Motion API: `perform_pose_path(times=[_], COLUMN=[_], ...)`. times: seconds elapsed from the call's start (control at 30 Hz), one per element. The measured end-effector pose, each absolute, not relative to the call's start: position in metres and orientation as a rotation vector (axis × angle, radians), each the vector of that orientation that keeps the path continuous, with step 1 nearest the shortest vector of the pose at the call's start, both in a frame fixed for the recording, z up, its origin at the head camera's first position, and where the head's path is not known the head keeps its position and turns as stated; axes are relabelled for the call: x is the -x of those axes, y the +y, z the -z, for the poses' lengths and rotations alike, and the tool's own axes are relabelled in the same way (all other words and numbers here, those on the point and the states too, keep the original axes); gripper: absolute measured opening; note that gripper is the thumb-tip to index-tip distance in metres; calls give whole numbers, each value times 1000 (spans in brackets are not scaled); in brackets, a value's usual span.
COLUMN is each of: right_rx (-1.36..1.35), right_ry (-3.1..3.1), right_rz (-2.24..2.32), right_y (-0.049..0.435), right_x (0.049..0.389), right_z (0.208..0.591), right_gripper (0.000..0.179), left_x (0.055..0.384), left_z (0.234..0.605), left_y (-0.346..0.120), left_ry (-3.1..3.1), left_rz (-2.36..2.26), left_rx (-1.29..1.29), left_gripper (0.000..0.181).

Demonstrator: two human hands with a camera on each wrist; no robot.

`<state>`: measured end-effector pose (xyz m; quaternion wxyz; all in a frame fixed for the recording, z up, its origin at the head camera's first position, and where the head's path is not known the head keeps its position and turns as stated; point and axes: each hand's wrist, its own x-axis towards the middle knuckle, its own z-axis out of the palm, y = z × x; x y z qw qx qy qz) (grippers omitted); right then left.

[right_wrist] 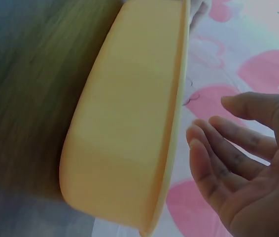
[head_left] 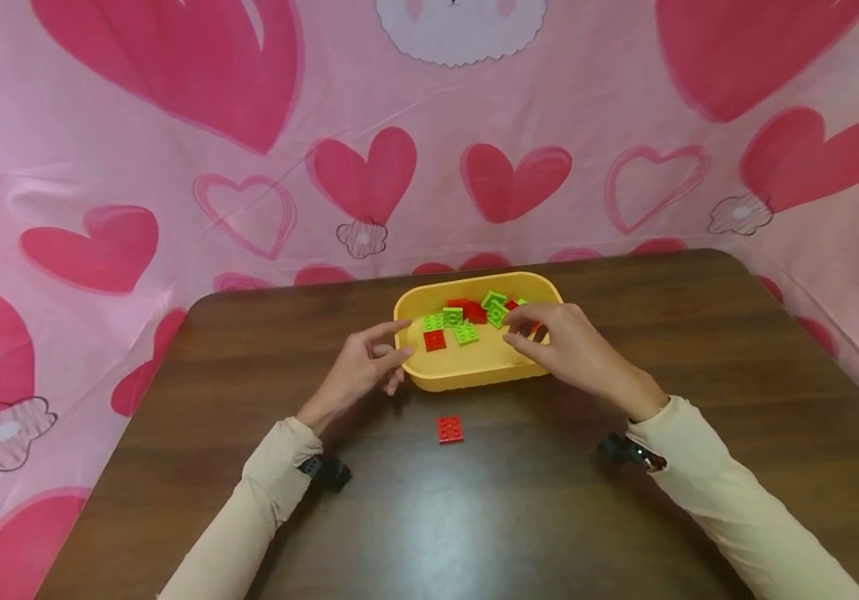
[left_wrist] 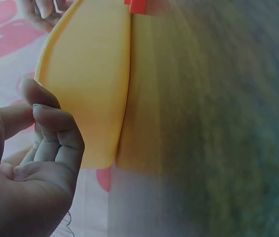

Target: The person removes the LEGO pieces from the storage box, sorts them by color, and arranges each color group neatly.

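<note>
A yellow tray holds several red and green toy bricks, among them a red brick and a green brick. At the tray's left end, my left hand has its index finger and thumb apart by the rim, the other fingers loosely bent. My right hand hovers over the right end, hiding some bricks there. Its fingers are loosely curved with a gap to the thumb, and nothing shows between them. In front of the tray, a single red brick lies studs up on the table.
The brown wooden table reaches back to a pink cloth printed with hearts. Dark wrist devices, one on the left and one on the right, hang below the sleeves.
</note>
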<state>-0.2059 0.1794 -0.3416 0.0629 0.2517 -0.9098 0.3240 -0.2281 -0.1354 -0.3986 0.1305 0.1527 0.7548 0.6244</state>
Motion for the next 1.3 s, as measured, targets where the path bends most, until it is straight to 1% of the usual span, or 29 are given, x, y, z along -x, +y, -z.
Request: perform_pose_path(times=[0.2, 0.33, 0.5, 0.67, 1.0, 1.13, 1.3], right_rx=[-709, -676, -728, -822, -744, -700, -712], right_ry=[-2731, -2783, -2824, -2823, -3027, -3112, -3112], right_rz=[-956, -952, -856, -755, -617, -581, -497], right_y=[192, 194, 183, 172, 156, 149, 147], right_x=[213, 218, 233, 252, 276, 282, 284], right_z=[340, 346, 352, 355, 362, 368, 373], right_gripper=[25, 30, 33, 29, 34, 36, 33], left_x=[229, 229, 227, 227, 228, 228, 229], left_z=[399, 398, 395, 394, 398, 397, 396], left_y=[-127, -125, -129, -131, -124, -124, -123], left_ry=[2182, 2174, 2193, 2195, 2162, 2182, 2182], left_rz=[-1819, -1808, -1792, -1794, -1815, -1800, -1795], left_rx=[-449, -448, -427, -433, -449, -441, -448], left_gripper=[54, 53, 52, 53, 52, 53, 52])
